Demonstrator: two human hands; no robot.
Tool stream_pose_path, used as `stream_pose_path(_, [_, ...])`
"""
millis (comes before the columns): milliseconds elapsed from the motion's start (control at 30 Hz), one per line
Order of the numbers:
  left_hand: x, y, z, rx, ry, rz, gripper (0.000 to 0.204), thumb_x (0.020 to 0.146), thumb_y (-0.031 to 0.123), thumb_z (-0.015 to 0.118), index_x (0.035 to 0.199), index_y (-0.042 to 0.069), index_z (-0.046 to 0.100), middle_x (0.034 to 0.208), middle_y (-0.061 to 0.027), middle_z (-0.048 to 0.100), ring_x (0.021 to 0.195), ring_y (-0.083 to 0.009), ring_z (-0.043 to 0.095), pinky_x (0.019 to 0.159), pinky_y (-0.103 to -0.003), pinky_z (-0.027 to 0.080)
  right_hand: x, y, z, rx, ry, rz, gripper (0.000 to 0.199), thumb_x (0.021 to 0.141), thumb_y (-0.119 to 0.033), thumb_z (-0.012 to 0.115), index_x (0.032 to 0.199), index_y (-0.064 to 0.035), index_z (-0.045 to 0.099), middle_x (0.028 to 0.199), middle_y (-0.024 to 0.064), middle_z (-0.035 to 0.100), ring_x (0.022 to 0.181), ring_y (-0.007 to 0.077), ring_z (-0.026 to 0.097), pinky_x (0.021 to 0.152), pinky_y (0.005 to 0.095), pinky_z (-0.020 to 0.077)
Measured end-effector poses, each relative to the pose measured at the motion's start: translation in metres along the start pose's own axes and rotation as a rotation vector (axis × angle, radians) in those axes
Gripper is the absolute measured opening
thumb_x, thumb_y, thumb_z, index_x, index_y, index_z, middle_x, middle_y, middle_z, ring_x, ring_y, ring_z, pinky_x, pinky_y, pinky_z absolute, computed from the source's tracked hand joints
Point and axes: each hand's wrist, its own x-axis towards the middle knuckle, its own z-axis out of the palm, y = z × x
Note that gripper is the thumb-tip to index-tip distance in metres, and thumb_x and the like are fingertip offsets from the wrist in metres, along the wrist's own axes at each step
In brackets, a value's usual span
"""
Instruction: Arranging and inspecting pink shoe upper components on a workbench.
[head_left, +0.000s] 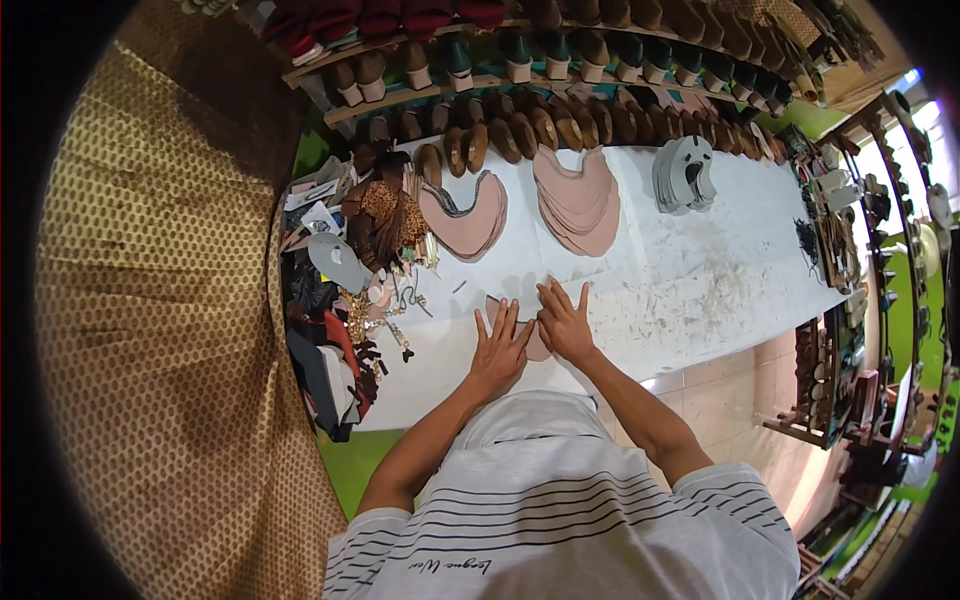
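Note:
Near the front edge of the white table point(690, 290), a pink U-shaped shoe-upper piece point(538, 347) lies mostly covered by my hands. My left hand point(500, 345) rests flat on its left part, fingers spread. On the right, my right hand point(566, 322) presses down at the piece's other side, fingers apart and stretched out. A dark edge shows by the left fingertips. Beyond my hands are two stacks of similar pieces, a left pink stack point(470, 232) with grey undersides and a taller middle pink stack point(582, 215).
Grey cut pieces point(685, 178) are stacked at the far right. Rows of wooden shoe lasts point(510, 140) line the table's back, below shelves of heeled shoes point(518, 58). Scraps and trimmings point(385, 225) crowd the left end. A patterned curtain point(170, 300) hangs at left; racks point(870, 250) stand at right.

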Motion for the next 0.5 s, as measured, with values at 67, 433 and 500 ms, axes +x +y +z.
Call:
stream_pose_path(67, [0.0002,-0.0006,0.0012,-0.004,-0.001,-0.001,0.054,0.097,0.020,0.055,0.151,0.013,0.053,0.168,-0.0244,0.024,0.159,-0.0411,0.015,0.118,-0.076,0.004,0.0004,-0.0004,0.0008,-0.006,-0.013,0.019,0.014,0.087,-0.023,0.070,0.089,-0.0087,0.071,0.152,0.0112,0.050,0.151,0.0334,0.036,0.112,0.0831,0.0134])
stream_pose_path(433, [0.0028,-0.0007,0.0048,0.003,0.026,-0.003,0.052,0.097,0.020,0.055,0.149,0.013,0.055,0.167,-0.0241,0.028,0.158,-0.0401,0.017,0.119,-0.076,0.005,0.0024,-0.0074,-0.0008,0.050,-0.021,0.153,0.010,0.089,-0.020,0.071,0.091,-0.0099,0.072,0.153,0.0123,0.049,0.150,0.0354,0.037,0.112,0.0825,0.0125])
stream_pose_path(500, [0.0038,0.0001,0.0036,0.007,0.027,-0.001,0.052,0.097,0.021,0.055,0.149,0.014,0.056,0.167,-0.0242,0.027,0.159,-0.0402,0.016,0.118,-0.076,0.004,-0.0016,-0.0073,0.0002,0.095,0.006,0.236,0.010,0.089,-0.020,0.071,0.092,-0.0106,0.073,0.153,0.0126,0.050,0.150,0.0357,0.037,0.112,0.0821,0.0121])
